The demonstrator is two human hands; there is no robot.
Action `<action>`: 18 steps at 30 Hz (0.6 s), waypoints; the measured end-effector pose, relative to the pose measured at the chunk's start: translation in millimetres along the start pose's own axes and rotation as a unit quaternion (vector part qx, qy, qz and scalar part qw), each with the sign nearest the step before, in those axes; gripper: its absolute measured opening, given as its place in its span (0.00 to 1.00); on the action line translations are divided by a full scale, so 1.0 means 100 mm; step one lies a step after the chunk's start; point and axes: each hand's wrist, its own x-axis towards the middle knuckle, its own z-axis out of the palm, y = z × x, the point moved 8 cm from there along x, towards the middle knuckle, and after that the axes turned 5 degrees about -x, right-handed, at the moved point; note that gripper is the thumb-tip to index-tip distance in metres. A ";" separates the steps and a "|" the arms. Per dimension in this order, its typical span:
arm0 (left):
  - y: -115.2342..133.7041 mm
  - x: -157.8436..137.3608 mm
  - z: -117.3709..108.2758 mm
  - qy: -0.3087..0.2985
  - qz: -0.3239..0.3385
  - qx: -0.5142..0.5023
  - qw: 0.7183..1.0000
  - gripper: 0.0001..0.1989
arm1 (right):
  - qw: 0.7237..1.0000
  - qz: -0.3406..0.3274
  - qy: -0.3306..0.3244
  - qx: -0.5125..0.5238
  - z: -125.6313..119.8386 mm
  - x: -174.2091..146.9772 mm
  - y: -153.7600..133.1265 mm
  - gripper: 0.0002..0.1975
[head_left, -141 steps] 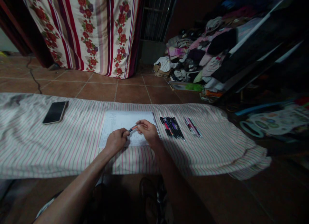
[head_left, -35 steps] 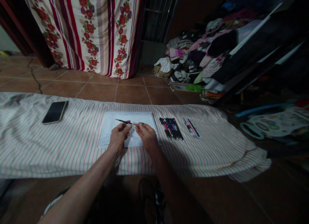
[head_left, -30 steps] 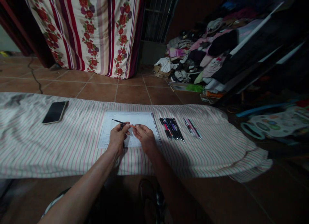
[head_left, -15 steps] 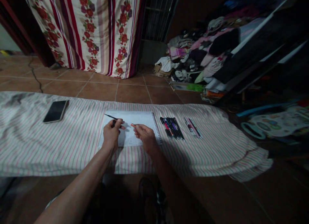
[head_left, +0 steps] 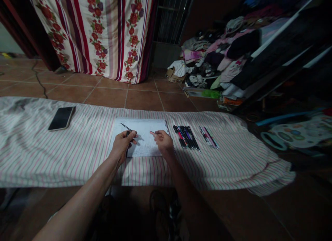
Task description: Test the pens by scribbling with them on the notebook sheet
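Over the left part of a white spiral notebook (head_left: 141,147), my left hand (head_left: 123,142) is closed on a slim dark pen (head_left: 125,126), whose thin end points up and left. Another dark piece shows beneath those fingers, too hidden to name. My right hand (head_left: 164,141) is pinched near the notebook's spiral edge. From its fingertips a small slender piece (head_left: 152,132) sticks out to the left, too small to name. The hands are apart. Faint markings cover the open page.
A row of several pens (head_left: 186,137) lies right of the notebook, with a smaller group of pens (head_left: 209,137) beyond. A phone (head_left: 61,118) rests at the left on the striped cloth (head_left: 85,158). Behind are a floral curtain (head_left: 111,37) and piled clothes (head_left: 207,57).
My right hand has drawn away to the right, widening the gap between the hands. My left hand has shifted slightly right with the pen. The view has moved a little.
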 end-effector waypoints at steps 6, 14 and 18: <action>-0.06 -0.02 0.08 -0.033 -0.005 0.034 0.999 0.15 | 0.982 -0.079 0.035 -0.166 -0.04 -0.04 -0.15 0.08; -0.14 -0.02 0.10 -0.051 -0.035 0.039 0.997 0.14 | 0.932 -0.164 0.033 -0.321 0.05 -0.12 -0.24 0.12; -0.16 -0.03 0.10 -0.053 -0.044 0.035 0.997 0.14 | 0.928 -0.176 0.022 -0.329 0.06 -0.13 -0.24 0.14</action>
